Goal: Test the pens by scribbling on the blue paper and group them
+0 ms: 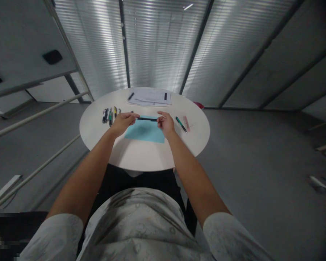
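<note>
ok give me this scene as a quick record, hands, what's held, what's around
left hand: gripping one end of the black pen
right hand: gripping its other end
under the pen: blue sheet
left side: group of pens
right side: green-and-black pen, pink item
far side: white papers
surface: round white table
</note>
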A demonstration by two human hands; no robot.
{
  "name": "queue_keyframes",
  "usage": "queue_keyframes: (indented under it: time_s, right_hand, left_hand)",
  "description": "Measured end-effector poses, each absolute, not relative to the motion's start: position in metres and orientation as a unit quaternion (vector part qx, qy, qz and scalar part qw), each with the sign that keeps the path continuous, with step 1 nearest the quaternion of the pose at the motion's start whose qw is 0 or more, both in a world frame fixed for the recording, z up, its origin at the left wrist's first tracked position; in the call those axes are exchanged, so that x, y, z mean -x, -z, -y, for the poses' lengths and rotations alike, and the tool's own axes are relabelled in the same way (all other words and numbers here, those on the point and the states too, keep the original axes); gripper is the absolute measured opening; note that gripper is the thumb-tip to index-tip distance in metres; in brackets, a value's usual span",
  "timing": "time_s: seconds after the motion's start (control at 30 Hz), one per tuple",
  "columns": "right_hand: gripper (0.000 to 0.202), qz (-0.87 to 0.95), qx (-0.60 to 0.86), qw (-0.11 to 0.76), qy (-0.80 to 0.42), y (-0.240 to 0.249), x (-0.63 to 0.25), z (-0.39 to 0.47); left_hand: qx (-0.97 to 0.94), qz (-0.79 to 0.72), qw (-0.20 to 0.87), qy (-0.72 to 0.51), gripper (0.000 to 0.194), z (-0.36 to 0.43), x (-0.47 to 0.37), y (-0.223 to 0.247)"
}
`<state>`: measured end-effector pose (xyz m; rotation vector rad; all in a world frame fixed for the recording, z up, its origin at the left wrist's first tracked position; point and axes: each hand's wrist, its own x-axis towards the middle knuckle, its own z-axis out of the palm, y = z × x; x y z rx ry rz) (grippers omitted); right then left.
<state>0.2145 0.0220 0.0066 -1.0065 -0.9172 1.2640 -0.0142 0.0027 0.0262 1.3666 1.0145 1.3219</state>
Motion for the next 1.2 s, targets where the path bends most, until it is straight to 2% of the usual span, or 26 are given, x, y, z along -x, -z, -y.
queue_keyframes:
  time_s: [0.13, 0.3, 0.47, 0.7, 1.03, 1.2]
  right_hand:
    - [0.014, 0.415, 0.462, 0.598, -0.507, -0.008, -0.211, -0.019]
    - [0.016, 0.476, 0.441, 0.535, -0.541, -0.006, -0.205, -0.013]
    - [0.015, 0.446, 0.404, 0.542, -0.587, -0.009, -0.206, -0.009]
    - [0.016, 0.423, 0.425, 0.528, -0.602, -0.009, -0.206, -0.009]
    - [0.005, 0.43, 0.422, 0.519, -0.606, -0.011, -0.203, -0.006]
    - [0.012, 0.44, 0.406, 0.519, -0.61, -0.008, -0.202, -0.006]
  left_hand:
    - [-0.487, -0.386, 0.533, -0.575, 0.015, 0.007, 0.022, -0.013]
    - [-0.442, -0.358, 0.574, -0.589, 0.019, 0.011, 0.032, -0.001]
    - [-0.434, -0.36, 0.577, -0.591, 0.022, 0.013, 0.028, 0.003]
    - [-0.408, -0.393, 0.569, -0.597, 0.028, 0.011, 0.028, 0.007]
    - [-0.406, -0.365, 0.576, -0.608, 0.023, 0.007, 0.031, 0.015]
    - [-0.403, -0.369, 0.576, -0.608, 0.022, 0.009, 0.03, 0.012]
